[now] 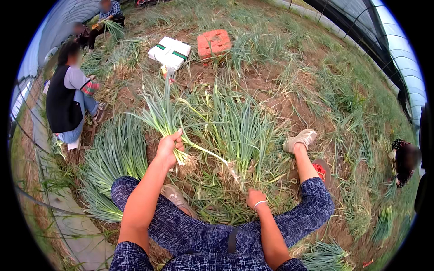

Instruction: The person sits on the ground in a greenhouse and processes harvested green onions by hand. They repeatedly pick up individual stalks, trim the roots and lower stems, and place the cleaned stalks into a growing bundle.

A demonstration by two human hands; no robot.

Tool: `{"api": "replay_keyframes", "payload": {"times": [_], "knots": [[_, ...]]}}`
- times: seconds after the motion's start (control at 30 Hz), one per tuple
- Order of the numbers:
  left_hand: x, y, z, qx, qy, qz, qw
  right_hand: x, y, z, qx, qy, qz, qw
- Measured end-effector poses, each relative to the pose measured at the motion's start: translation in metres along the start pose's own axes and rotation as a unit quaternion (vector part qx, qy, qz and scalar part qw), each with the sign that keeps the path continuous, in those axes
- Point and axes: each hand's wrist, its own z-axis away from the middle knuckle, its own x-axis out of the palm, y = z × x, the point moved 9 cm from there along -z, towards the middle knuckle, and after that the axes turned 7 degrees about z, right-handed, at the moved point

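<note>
My left hand (170,146) is closed around a bunch of green onions (159,113), leaves pointing away from me and roots towards me. A single pale stalk (210,151) slants from that hand down to the right. My right hand (256,199) has its fingers closed on a thin pale strip (241,184) at the stalk's root end; whether it is root or peeled skin, I cannot tell. Just beyond lies a heap of green onions (242,130) with leaves pointing away. A larger pile (117,149) lies by my left knee. Leafy trimmings (217,206) cover the ground between my feet.
A white box (171,52) with a dark green band and a red-orange block (214,44) stand ahead. One person (64,101) crouches at left, others (110,13) farther back, another (403,162) far right. More onion bundles (323,257) lie lower right; red cord (318,172) sits beside my right foot.
</note>
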Motion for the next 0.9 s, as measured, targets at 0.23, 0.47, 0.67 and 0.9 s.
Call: {"api": "replay_keyframes", "payload": {"times": [0.23,0.47,0.67,0.9], "knots": [[-0.006,-0.044,0.007,-0.086,-0.026,-0.02,0.996,-0.158,-0.115,0.043,-0.224,0.292,-0.272,0.889],[-0.016,-0.042,0.014,-0.056,-0.014,-0.019,0.998,-0.083,-0.115,0.003,-0.093,0.156,-0.612,0.769],[-0.012,-0.08,0.044,-0.127,-0.044,-0.066,0.989,-0.078,-0.186,0.041,-0.243,0.221,-0.464,0.823],[0.043,0.078,0.09,0.153,-0.159,-0.092,0.971,-0.068,-0.058,-0.066,-0.04,0.251,-0.485,0.837]]}}
